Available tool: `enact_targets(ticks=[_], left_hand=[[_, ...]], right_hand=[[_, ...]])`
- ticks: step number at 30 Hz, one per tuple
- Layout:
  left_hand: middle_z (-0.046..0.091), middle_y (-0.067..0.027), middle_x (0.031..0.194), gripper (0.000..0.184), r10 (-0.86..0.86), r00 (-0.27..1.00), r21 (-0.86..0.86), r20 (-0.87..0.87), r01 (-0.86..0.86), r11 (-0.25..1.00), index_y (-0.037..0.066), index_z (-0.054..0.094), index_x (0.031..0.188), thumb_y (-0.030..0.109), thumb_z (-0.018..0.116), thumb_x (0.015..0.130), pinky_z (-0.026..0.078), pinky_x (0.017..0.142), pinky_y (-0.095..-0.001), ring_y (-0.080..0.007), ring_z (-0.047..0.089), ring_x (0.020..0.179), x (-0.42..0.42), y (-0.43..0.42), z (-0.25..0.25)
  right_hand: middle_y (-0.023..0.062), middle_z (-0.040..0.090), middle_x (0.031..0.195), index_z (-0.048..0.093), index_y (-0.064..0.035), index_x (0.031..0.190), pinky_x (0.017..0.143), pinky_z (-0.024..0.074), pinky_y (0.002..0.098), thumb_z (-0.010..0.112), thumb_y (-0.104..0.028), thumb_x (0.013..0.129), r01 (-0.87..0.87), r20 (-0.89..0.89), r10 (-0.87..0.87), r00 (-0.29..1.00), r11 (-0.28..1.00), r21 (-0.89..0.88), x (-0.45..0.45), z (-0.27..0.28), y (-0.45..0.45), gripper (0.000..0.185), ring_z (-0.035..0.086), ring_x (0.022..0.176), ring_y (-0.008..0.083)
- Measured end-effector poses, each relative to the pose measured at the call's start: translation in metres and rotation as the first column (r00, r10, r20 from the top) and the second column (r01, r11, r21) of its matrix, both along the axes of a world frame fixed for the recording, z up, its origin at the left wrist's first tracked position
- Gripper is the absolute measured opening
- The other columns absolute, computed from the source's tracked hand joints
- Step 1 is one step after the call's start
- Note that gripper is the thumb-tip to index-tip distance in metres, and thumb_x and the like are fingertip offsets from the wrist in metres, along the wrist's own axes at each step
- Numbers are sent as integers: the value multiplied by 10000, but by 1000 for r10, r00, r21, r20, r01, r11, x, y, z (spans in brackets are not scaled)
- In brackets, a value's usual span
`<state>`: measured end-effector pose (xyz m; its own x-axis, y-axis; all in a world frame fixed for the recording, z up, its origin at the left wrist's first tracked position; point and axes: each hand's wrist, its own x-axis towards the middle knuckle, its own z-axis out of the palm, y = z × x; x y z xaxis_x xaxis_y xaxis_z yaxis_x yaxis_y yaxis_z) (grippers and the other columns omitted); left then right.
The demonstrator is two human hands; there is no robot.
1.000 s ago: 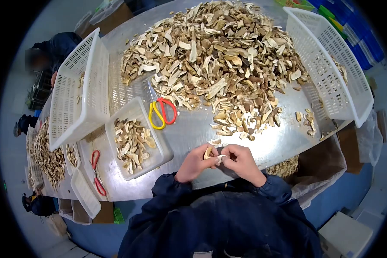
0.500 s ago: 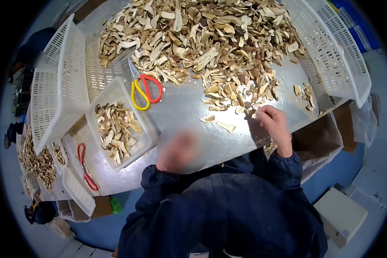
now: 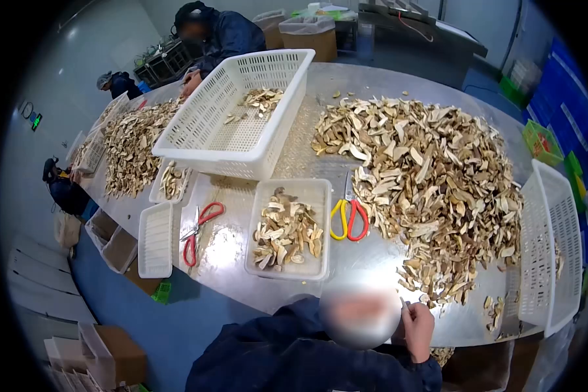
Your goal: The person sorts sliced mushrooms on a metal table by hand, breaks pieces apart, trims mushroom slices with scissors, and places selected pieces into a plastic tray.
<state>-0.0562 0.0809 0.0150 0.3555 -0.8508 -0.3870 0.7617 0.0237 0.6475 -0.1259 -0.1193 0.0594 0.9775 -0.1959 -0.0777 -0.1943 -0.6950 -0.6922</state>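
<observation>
A broad heap of dried mushroom slices (image 3: 438, 189) covers the right of the metal table, narrowing toward me. At its near edge my right hand (image 3: 418, 330) is closed, thumb and forefinger pinched on a small pale mushroom slice (image 3: 404, 304), partly hidden. My left hand (image 3: 362, 313) is beside it at the table's front edge, so blurred that its fingers do not show. Ahead of the left hand, scissors (image 3: 350, 212) with one yellow and one red handle touch the heap's left side. Left of them stands a clear plastic box (image 3: 249, 261) with mushroom slices inside.
A large white slotted basket (image 3: 206, 157) holds some slices; another white basket (image 3: 549, 248) is at right. Red-handled scissors (image 3: 191, 242) lie near a small white tray (image 3: 155, 242). A co-worker (image 3: 232, 36) leans over another heap (image 3: 137, 147). Cardboard boxes (image 3: 114, 356) stand on the floor.
My view has swung up and left, bringing the co-workers and far room into sight. My right hand remains pinched near the heap's edge, with the left hand now closer to it.
</observation>
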Motion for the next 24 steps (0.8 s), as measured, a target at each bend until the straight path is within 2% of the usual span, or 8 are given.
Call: enact_targets(ticks=[2, 5, 6, 9, 12, 17, 19, 24], left_hand=[[478, 35, 822, 243, 42, 999, -6, 34, -42, 999, 72, 537, 1116, 168, 594, 901, 312, 546, -192, -29, 396, 670, 3, -7, 9], [483, 37, 798, 228, 192, 952, 65, 239, -213, 975, 79, 543, 1091, 190, 604, 902, 304, 532, -199, -26, 395, 658, -1, -23, 32], [487, 39, 759, 222, 95, 938, 65, 333, -123, 990, 86, 541, 1068, 208, 616, 898, 309, 532, -200, -30, 392, 631, 4, -21, 29], [480, 49, 674, 177, 253, 874, 7, 415, -281, 960, 84, 555, 984, 231, 612, 902, 322, 526, -206, -36, 394, 598, 9, -27, 24], [488, 42, 656, 170, 258, 835, 47, 485, -320, 946, 78, 569, 937, 243, 603, 907, 322, 519, -209, -41, 405, 588, 19, -19, 26], [502, 35, 658, 167, 301, 866, -10, 400, -324, 946, 76, 582, 917, 242, 603, 905, 335, 525, -200, -41, 424, 587, 30, -10, 13], [510, 34, 669, 165, 364, 873, -62, 324, -365, 929, 78, 585, 917, 241, 605, 904, 346, 529, -197, -39, 434, 595, 30, -9, 7], [533, 21, 717, 166, 240, 899, -10, 366, -254, 967, 75, 583, 944, 234, 606, 902, 381, 550, -206, -44, 468, 631, 39, -7, 1]], right_hand=[[17, 537, 553, 570, 17, 735, 478, 358, 227, 638, -75, 835, 145, -110, -112, 988, 917, 372, 5, 16, 4, 152, 448, 512, 55], [-25, 540, 595, 578, 12, 756, 479, 349, 203, 621, -82, 863, 114, -185, -4, 983, 801, 588, 6, 24, 11, 148, 454, 543, 23], [-27, 545, 600, 588, 9, 781, 480, 352, 202, 605, -86, 881, 35, -120, 36, 992, 839, 543, 9, 30, 18, 139, 459, 538, 26], [-15, 567, 619, 595, 14, 799, 485, 358, 195, 600, -105, 890, 24, -74, 19, 997, 839, 544, 18, 28, 28, 150, 466, 541, 26], [2, 585, 625, 597, 20, 790, 493, 376, 206, 603, -101, 882, 62, -87, -17, 996, 835, 547, 26, 17, 30, 152, 486, 547, 37], [28, 598, 613, 607, 15, 767, 508, 401, 225, 622, -122, 855, -125, -28, 142, 989, 934, 335, 46, 27, 34, 163, 515, 545, 54], [29, 598, 608, 611, 8, 765, 504, 400, 225, 615, -131, 858, -137, -72, 168, 983, 937, 322, 54, 35, 39, 168, 516, 539, 57], [10, 581, 612, 592, -2, 754, 483, 374, 223, 588, -158, 854, -36, -200, 141, 970, 890, 454, 57, 16, 27, 186, 492, 529, 48]])
